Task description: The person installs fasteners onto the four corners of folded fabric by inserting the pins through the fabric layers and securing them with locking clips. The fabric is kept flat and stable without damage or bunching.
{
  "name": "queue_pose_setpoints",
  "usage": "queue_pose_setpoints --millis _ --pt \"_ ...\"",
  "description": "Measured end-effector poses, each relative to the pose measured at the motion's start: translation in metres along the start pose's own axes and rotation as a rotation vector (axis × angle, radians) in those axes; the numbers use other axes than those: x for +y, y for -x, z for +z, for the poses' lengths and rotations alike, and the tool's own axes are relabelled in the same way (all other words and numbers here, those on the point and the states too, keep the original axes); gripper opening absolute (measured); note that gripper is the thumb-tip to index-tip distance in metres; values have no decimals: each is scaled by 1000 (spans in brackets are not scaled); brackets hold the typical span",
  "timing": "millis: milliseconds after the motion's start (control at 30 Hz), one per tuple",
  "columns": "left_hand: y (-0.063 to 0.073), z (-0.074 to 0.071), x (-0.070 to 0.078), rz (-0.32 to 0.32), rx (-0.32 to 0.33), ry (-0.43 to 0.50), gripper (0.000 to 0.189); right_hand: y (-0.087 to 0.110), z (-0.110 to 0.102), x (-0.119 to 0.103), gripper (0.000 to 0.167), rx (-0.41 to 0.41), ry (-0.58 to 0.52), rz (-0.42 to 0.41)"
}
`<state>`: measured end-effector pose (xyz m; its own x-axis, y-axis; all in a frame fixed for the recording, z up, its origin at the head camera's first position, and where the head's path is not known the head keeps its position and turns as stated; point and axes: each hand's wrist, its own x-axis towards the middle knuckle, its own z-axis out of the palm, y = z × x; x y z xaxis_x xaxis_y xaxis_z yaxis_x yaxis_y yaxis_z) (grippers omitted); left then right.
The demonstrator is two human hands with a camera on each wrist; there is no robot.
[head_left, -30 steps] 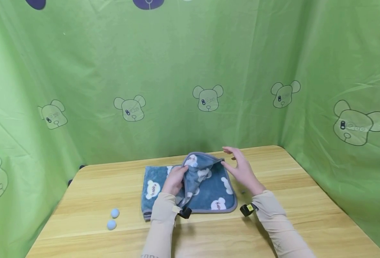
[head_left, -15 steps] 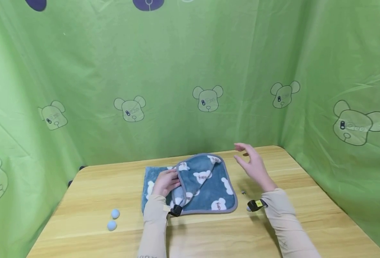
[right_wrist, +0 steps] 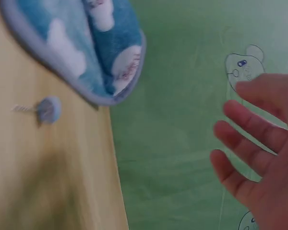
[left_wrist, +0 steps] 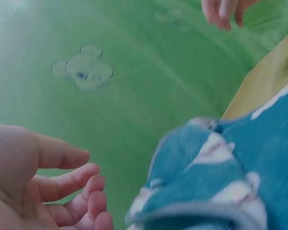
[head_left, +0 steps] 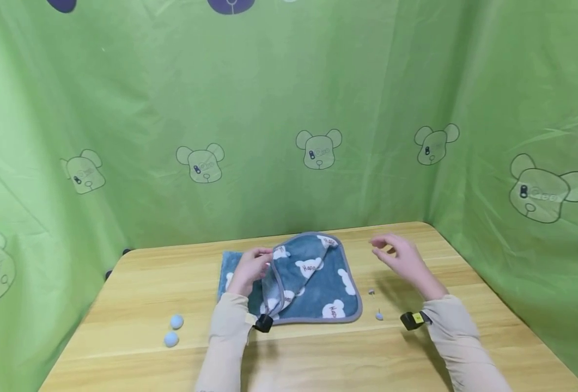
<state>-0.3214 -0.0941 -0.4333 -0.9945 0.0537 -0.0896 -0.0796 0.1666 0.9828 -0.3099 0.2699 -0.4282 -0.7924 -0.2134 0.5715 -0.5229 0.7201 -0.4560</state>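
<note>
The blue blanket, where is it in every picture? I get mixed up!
Head view: the blanket is below the middle, on the table.
Left wrist view: the blanket is at the bottom right.
Right wrist view: the blanket is at the top left.
Shared landmark: the green curtain.

The teal bear-print blanket lies partly folded over.

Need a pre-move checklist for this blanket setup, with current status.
1. Left hand free: ok, fingers hold nothing in the left wrist view.
2. Right hand off the blanket: ok, apart at its right.
3. Flap lying flat: not ok, its edge gapes open.
4. Two pin-like pieces off the blanket: ok, on the table at right.
5. Two balls clear: ok, at left.
6. Blanket's underside: cannot tell, hidden.
</note>
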Motion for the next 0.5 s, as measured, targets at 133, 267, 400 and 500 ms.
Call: queue_pose_setpoints --millis 133,267,400,500 --pt "12 15 12 74 -127 -101 31 12 -3 -3 14 -224 20 4" --pt "25 36 20 153 -287 -228 28 25 -5 -10 7 -474 -4 19" --pt "37 61 20 192 -499 -339 28 35 -3 -16 8 -671 -35 37" --pt "44 82 14 203 -630 -442 29 40 -2 -20 12 -754 -60 70"
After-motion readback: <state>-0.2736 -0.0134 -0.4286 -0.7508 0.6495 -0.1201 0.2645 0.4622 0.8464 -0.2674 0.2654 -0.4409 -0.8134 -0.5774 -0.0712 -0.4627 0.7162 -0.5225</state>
